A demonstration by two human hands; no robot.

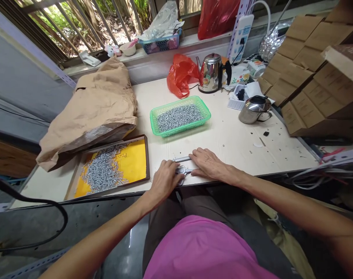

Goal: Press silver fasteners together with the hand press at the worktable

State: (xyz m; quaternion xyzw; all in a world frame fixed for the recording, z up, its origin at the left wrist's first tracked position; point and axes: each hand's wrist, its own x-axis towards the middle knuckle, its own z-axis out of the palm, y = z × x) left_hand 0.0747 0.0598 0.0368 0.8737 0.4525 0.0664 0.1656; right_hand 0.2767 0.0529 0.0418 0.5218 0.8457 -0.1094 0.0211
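Note:
At the table's front edge, both my hands are on a small grey metal tool (pixel 181 170) with a rounded part and narrow arms. My left hand (pixel 165 176) is closed on its left end, thumb bent in towards it. My right hand (pixel 207 164) grips its right side, fingers curled over the arms. My fingers cover much of the tool, so its exact kind is unclear. Beyond my hands sits a green plastic basket (pixel 157 132) filled with small silver metal pieces (pixel 180 116). To the left, a shallow tray (pixel 148 161) with a yellow lining holds a heap of similar pieces (pixel 102 170).
A large brown paper bag (pixel 98 97) leans over the tray. Behind the basket are a red plastic bag (pixel 182 75) and a steel kettle (pixel 210 73). A steel pitcher (pixel 252 110) stands to the right, near stacked cardboard boxes (pixel 318 73).

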